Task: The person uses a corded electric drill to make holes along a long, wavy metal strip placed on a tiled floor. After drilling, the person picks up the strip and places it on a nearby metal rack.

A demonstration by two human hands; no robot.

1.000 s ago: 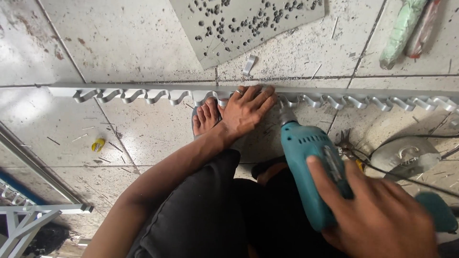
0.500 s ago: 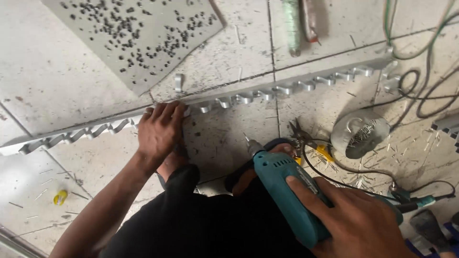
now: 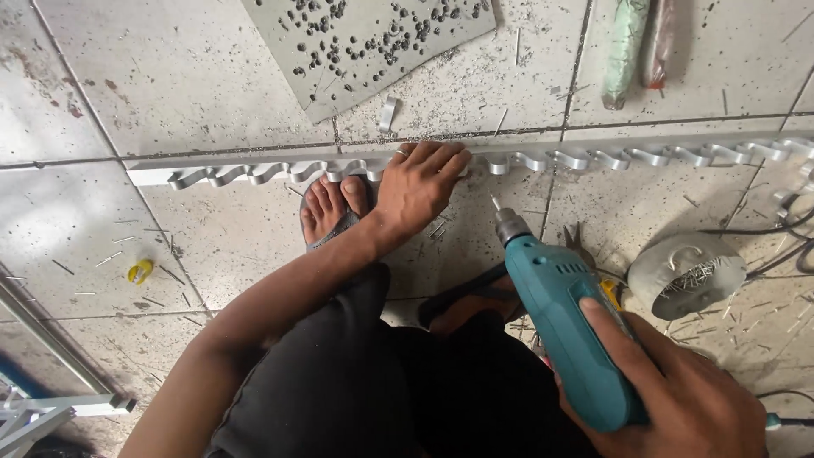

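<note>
While the left hand (image 3: 420, 182) presses flat on the rail (image 3: 254, 170), the right hand (image 3: 670, 390), partly cropped, grips the drill (image 3: 564, 318).

- At one o'clock, two long wrapped tube-like packages lie side by side on the tiled floor: a pale green one (image 3: 625, 51) and, touching its right side, a reddish-brown one (image 3: 660, 42).
- No labels, signs or screens show.
</note>
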